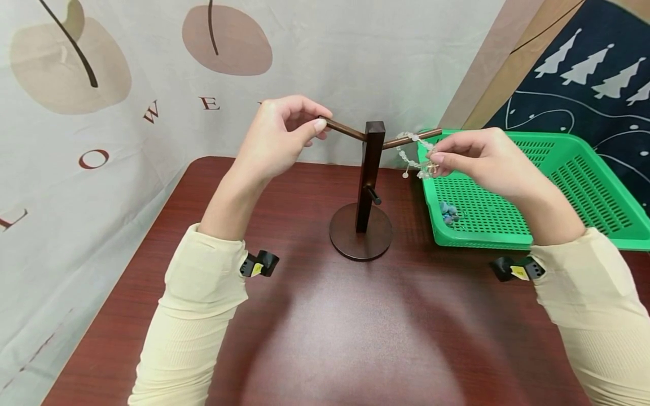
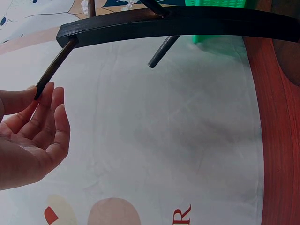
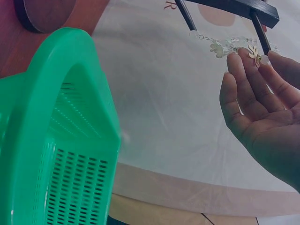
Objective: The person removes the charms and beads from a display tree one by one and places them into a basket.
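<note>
A dark wooden stand (image 1: 369,169) with a round base rises mid-table, one thin rod sticking out each side. My left hand (image 1: 284,132) pinches the tip of the left rod (image 1: 342,129), thumb and fingertips on its end (image 2: 38,93). A pale beaded bracelet (image 1: 413,155) hangs looped over the right rod (image 1: 411,138). My right hand (image 1: 474,155) pinches the bracelet near its gold charm (image 3: 254,52), just below that rod. A short peg (image 1: 374,195) juts from the post lower down.
A green perforated plastic basket (image 1: 558,186) sits at the right on the dark red table (image 1: 330,327), with small blue-grey trinkets (image 1: 449,213) inside. A printed fabric backdrop hangs behind. The basket's corner (image 3: 61,117) looms close in the right wrist view.
</note>
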